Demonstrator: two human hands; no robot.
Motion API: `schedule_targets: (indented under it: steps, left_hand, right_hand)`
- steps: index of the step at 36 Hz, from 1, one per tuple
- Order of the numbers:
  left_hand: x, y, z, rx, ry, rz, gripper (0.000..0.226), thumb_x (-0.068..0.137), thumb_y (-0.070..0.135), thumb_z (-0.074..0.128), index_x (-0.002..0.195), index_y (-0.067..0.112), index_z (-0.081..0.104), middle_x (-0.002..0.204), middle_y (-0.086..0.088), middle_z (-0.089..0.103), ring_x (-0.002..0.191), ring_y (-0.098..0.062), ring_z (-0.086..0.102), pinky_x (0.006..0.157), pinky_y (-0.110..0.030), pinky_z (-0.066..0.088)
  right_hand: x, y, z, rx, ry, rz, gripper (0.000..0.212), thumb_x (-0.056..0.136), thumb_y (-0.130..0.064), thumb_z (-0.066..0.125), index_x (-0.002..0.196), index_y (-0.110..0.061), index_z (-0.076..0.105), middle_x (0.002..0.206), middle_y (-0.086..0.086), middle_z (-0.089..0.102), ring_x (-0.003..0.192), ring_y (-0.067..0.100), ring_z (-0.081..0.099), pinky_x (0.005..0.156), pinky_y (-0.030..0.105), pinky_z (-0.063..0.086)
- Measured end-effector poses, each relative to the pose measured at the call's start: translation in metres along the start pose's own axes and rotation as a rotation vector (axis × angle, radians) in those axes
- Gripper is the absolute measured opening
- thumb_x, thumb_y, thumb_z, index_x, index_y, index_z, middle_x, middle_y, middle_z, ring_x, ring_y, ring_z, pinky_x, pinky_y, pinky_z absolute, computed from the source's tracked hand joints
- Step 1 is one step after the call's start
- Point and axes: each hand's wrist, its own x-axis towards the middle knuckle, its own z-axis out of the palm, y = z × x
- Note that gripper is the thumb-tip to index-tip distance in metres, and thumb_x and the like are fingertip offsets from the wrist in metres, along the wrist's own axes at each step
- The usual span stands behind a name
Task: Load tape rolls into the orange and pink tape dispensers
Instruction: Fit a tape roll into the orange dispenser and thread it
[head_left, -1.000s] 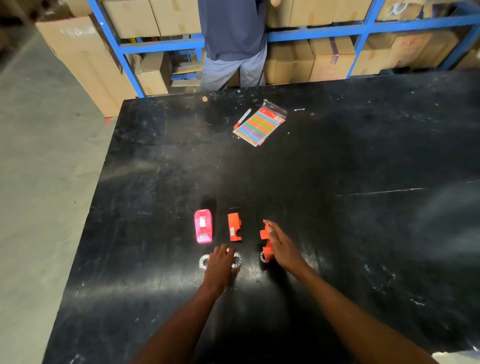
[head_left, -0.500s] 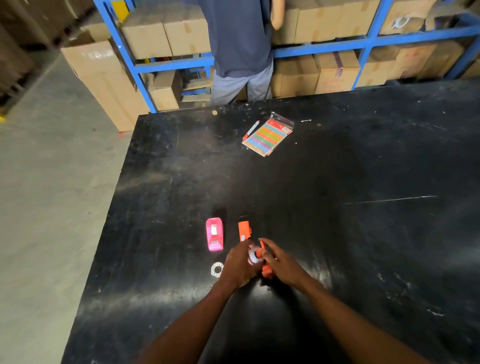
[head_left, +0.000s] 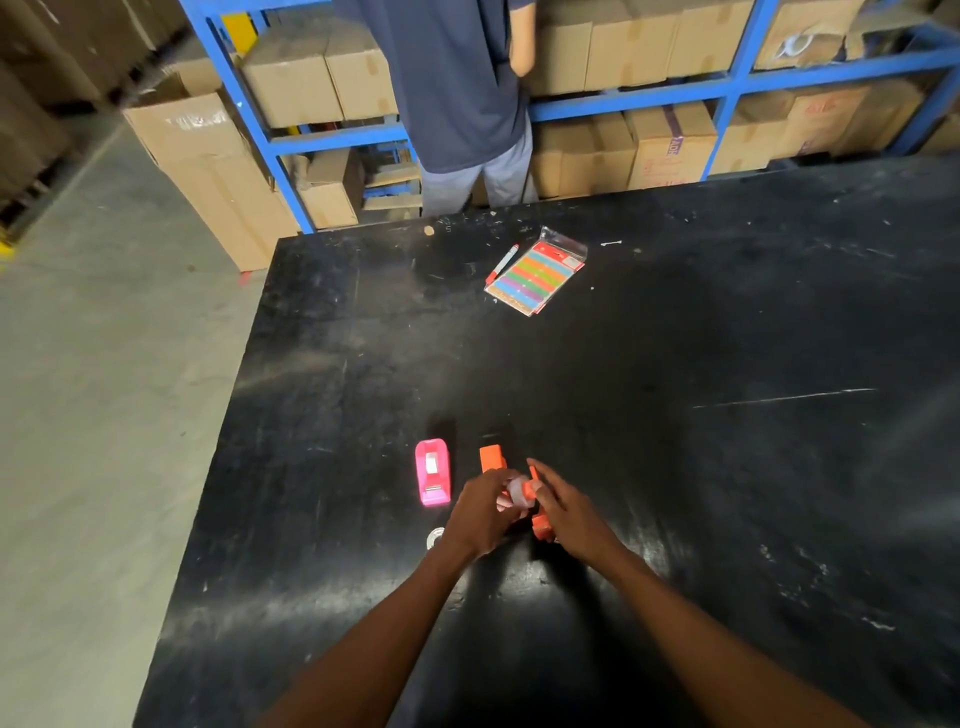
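On the black table (head_left: 675, 467) my left hand (head_left: 480, 512) holds a clear tape roll (head_left: 517, 491) against an orange dispenser part (head_left: 537, 512), which my right hand (head_left: 569, 512) grips. A second orange dispenser piece (head_left: 491, 457) lies just beyond my hands. The pink dispenser (head_left: 432, 470) sits to the left, apart from both hands. Another clear tape roll (head_left: 435, 538) lies on the table by my left wrist, partly hidden.
A packet of coloured strips (head_left: 537, 275) and a red pen (head_left: 501, 262) lie toward the far edge. A person (head_left: 457, 93) stands behind the table at blue shelving (head_left: 623, 98) full of cardboard boxes. The table's left edge drops to a concrete floor (head_left: 93, 415).
My left hand picked up one of the two tape rolls from the table and brought it to the orange part in my right hand. The camera view shifted slightly.
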Motion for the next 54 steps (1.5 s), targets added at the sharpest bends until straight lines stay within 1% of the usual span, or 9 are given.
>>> schedule_targets:
  steps: [2, 6, 9, 15, 25, 37, 41, 44, 54]
  left_hand:
    - [0.003, -0.001, -0.004, 0.043, -0.032, 0.012, 0.039, 0.082, 0.02, 0.077, 0.12, 0.013, 0.067, 0.117, -0.009, 0.072, 0.102, -0.025, 0.07, 0.091, -0.043, 0.058]
    - [0.006, 0.0, -0.009, 0.12, -0.04, 0.022, 0.043, 0.081, 0.017, 0.079, 0.121, 0.012, 0.066, 0.116, -0.009, 0.072, 0.1, -0.025, 0.07, 0.089, -0.041, 0.057]
    - [0.008, 0.001, -0.009, 0.143, -0.034, 0.015, 0.043, 0.079, 0.018, 0.08, 0.119, 0.014, 0.066, 0.114, -0.006, 0.073, 0.097, -0.022, 0.07, 0.088, -0.041, 0.057]
    - [0.011, 0.002, -0.007, 0.169, -0.028, -0.012, 0.046, 0.079, 0.025, 0.082, 0.121, 0.017, 0.063, 0.116, -0.003, 0.072, 0.098, -0.022, 0.071, 0.088, -0.036, 0.057]
    - [0.014, 0.005, 0.001, 0.172, 0.058, 0.035, 0.036, 0.079, 0.032, 0.079, 0.107, 0.023, 0.058, 0.095, 0.004, 0.071, 0.083, -0.016, 0.069, 0.077, -0.033, 0.056]
    - [0.019, -0.004, -0.004, -0.026, -0.122, 0.09, 0.054, 0.076, 0.005, 0.078, 0.118, 0.026, 0.05, 0.093, 0.006, 0.061, 0.069, -0.003, 0.061, 0.061, -0.015, 0.049]
    - [0.021, -0.009, -0.003, -0.176, 0.042, -0.07, 0.043, 0.075, 0.001, 0.06, 0.11, 0.022, 0.049, 0.087, 0.001, 0.058, 0.071, -0.012, 0.056, 0.063, -0.025, 0.05]
    - [0.028, -0.019, 0.0, -0.195, 0.175, -0.197, 0.03, 0.083, -0.003, 0.059, 0.109, 0.01, 0.051, 0.088, -0.005, 0.059, 0.074, -0.015, 0.056, 0.058, -0.013, 0.049]
    - [0.057, -0.04, 0.026, 0.099, 0.214, -0.339, 0.029, 0.094, 0.018, 0.061, 0.118, 0.003, 0.053, 0.122, -0.018, 0.056, 0.106, -0.039, 0.061, 0.086, -0.046, 0.051]
  right_hand:
    - [0.002, 0.002, 0.0, -0.013, -0.002, -0.006, 0.046, 0.104, -0.043, 0.038, 0.149, -0.037, 0.038, 0.141, -0.003, 0.059, 0.118, 0.014, 0.061, 0.094, 0.016, 0.047]
    - [0.0, -0.003, 0.001, -0.014, -0.004, -0.006, 0.045, 0.105, -0.037, 0.039, 0.15, -0.033, 0.038, 0.122, -0.01, 0.062, 0.102, 0.019, 0.069, 0.069, -0.002, 0.042]
    - [0.0, -0.004, 0.0, 0.016, -0.008, -0.014, 0.045, 0.105, -0.038, 0.038, 0.15, -0.035, 0.037, 0.127, -0.014, 0.058, 0.088, 0.004, 0.067, 0.072, 0.001, 0.042]
    - [0.006, 0.0, 0.004, 0.066, 0.017, 0.025, 0.043, 0.105, -0.039, 0.038, 0.147, -0.036, 0.042, 0.147, -0.005, 0.052, 0.131, 0.011, 0.05, 0.103, 0.024, 0.037]
    - [0.018, 0.005, 0.007, 0.143, 0.031, 0.03, 0.039, 0.103, -0.047, 0.038, 0.137, -0.038, 0.054, 0.131, -0.01, 0.064, 0.118, 0.006, 0.06, 0.103, 0.027, 0.043]
    - [0.018, 0.018, 0.002, 0.142, -0.005, -0.019, 0.035, 0.105, -0.043, 0.033, 0.136, -0.041, 0.05, 0.128, -0.012, 0.063, 0.115, 0.005, 0.061, 0.104, 0.038, 0.048]
    - [0.025, 0.023, -0.002, 0.166, 0.057, -0.023, 0.035, 0.106, -0.035, 0.035, 0.139, -0.037, 0.048, 0.136, -0.008, 0.057, 0.123, 0.008, 0.055, 0.111, 0.038, 0.042]
    - [0.03, 0.02, -0.009, 0.158, 0.064, -0.031, 0.037, 0.107, -0.031, 0.034, 0.142, -0.034, 0.045, 0.141, -0.006, 0.054, 0.126, 0.008, 0.052, 0.111, 0.033, 0.04]
    - [0.045, 0.011, -0.026, 0.098, 0.054, -0.061, 0.04, 0.107, -0.023, 0.032, 0.144, -0.031, 0.043, 0.142, -0.01, 0.049, 0.133, 0.007, 0.046, 0.113, 0.028, 0.035]
